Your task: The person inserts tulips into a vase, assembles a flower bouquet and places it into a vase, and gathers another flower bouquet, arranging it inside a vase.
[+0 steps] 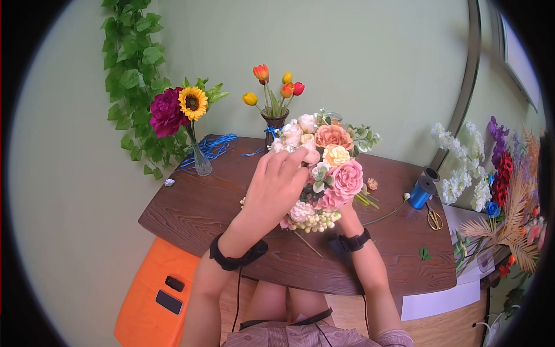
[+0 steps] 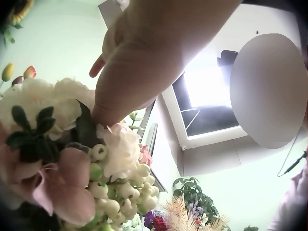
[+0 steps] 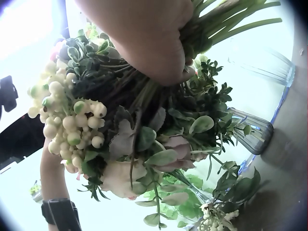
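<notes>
A bouquet of pink, peach and cream flowers with white berries is held over the table. My right hand grips its bundled stems beneath the blooms, mostly hidden by them in the head view. From the left, my left hand reaches over the bouquet, its relaxed fingers touching the pale roses on that side. Up close in the left wrist view, the thumb side of this hand meets the flowers beside a cream bloom.
A vase with a sunflower and a vase of tulips stand at the back, near blue ribbon strands. Rightward are a blue ribbon spool, scissors and a loose stem. More flowers crowd the far right.
</notes>
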A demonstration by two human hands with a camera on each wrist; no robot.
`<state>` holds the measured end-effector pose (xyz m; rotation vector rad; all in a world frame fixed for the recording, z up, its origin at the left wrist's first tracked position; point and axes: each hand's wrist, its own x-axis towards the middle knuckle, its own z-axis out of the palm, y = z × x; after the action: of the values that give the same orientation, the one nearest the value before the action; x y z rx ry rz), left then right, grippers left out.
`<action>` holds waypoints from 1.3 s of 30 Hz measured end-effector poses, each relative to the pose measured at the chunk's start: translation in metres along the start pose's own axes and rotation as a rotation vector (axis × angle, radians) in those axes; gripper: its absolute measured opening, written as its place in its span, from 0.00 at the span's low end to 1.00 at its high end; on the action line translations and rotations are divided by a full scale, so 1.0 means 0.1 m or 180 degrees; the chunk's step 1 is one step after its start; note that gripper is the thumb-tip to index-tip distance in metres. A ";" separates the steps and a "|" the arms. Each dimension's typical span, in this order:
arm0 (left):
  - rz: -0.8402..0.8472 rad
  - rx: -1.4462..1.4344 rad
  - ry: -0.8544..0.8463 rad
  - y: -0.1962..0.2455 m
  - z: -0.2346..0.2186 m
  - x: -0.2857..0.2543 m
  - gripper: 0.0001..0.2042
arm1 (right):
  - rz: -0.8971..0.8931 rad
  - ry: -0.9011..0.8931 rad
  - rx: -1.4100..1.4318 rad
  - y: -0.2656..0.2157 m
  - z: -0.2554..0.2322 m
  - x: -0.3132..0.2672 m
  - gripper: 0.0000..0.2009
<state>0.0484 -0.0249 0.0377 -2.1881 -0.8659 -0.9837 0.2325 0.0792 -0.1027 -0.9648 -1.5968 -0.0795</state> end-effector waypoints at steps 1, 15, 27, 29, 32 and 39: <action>0.0213 0.0217 0.0143 -0.01 0.00 0.02 0.11 | -0.0290 -0.0187 0.0038 -0.08 -0.09 0.08 0.15; 0.0201 -0.0106 0.0060 -0.02 0.06 0.05 0.07 | 0.0155 -0.0268 0.0685 -0.21 -0.19 0.17 0.11; 0.0207 -0.0155 0.0016 -0.04 0.07 0.02 0.08 | 0.0274 -0.0150 0.0926 -0.13 -0.14 0.10 0.12; 0.0207 -0.0199 0.0007 -0.03 0.07 0.02 0.09 | 0.0118 -0.0237 0.0736 -0.13 -0.15 0.11 0.12; 0.0204 -0.0181 -0.0004 -0.03 0.08 0.01 0.09 | 0.0332 -0.0217 0.1085 -0.13 -0.14 0.10 0.12; 0.0216 -0.0240 0.0037 -0.02 0.07 0.01 0.11 | 0.0141 -0.0235 0.0774 -0.19 -0.18 0.12 0.11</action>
<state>0.0501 -0.0187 0.0349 -2.2575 -0.7555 -1.0100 0.2354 0.0632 -0.0791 -0.8204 -1.6089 0.1791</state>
